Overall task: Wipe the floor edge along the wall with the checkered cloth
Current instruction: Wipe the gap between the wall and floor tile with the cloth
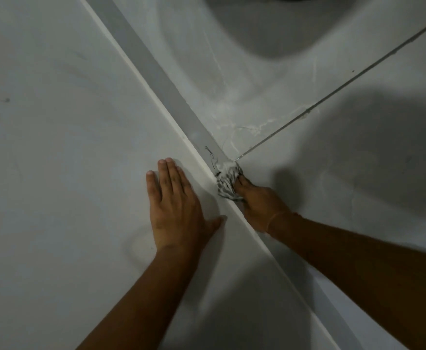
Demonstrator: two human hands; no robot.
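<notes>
A bunched black-and-white checkered cloth (226,180) is pressed into the floor edge where the grey skirting strip (156,72) meets the floor tiles, just beside a tile joint. My right hand (259,200) grips the cloth from behind, fingers closed on it, a thin band on the wrist. My left hand (176,208) lies flat on the white wall (55,122), fingers together and extended, thumb spread toward the skirting, holding nothing.
The skirting runs diagonally from top left to bottom right. A dark grout line (333,92) crosses the pale marbled floor tiles (358,160) toward the upper right. Black scribble marks (209,150) sit on the skirting just ahead of the cloth. Dark shadows lie on the floor.
</notes>
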